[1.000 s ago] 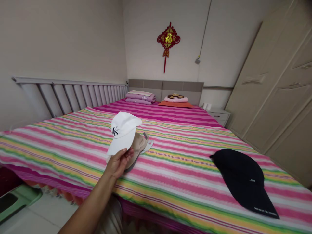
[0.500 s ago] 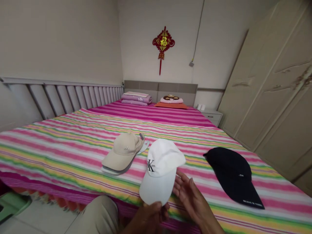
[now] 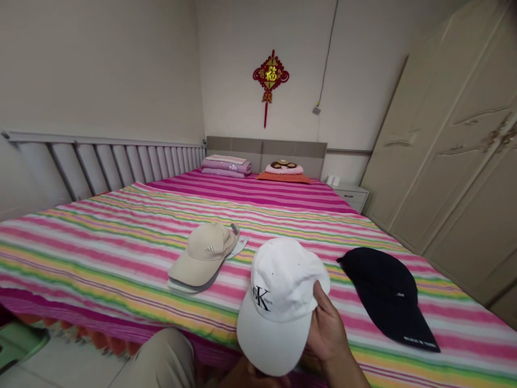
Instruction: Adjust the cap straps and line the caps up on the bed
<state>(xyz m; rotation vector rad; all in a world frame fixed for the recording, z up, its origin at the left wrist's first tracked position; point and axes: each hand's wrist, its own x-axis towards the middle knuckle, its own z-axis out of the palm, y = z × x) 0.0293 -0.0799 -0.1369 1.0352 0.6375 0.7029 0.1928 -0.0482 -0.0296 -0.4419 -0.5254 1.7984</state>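
Observation:
A white cap [image 3: 278,296] with a black logo is held up over the near edge of the bed. My right hand [image 3: 327,331] grips its right side, thumb on the crown. My left hand [image 3: 246,377] is mostly hidden under the brim at the bottom of the view, and its fingers do not show clearly. A beige cap [image 3: 204,253] lies on the striped bedspread [image 3: 121,231] to the left, stacked on other caps whose brims peek out. A black cap [image 3: 388,293] lies on the bed to the right.
Folded purple bedding [image 3: 226,164] and a pink pillow [image 3: 285,168] sit at the headboard. A cream wardrobe [image 3: 456,156] stands along the right. A white nightstand [image 3: 351,193] is beside the bed. A green stool [image 3: 20,345] stands on the floor at left. My knee [image 3: 161,361] is in front.
The white cap was lifted off the beige cap with my left hand and carried to the right. My right hand came in and took hold of its side, and the cap tilted toward me.

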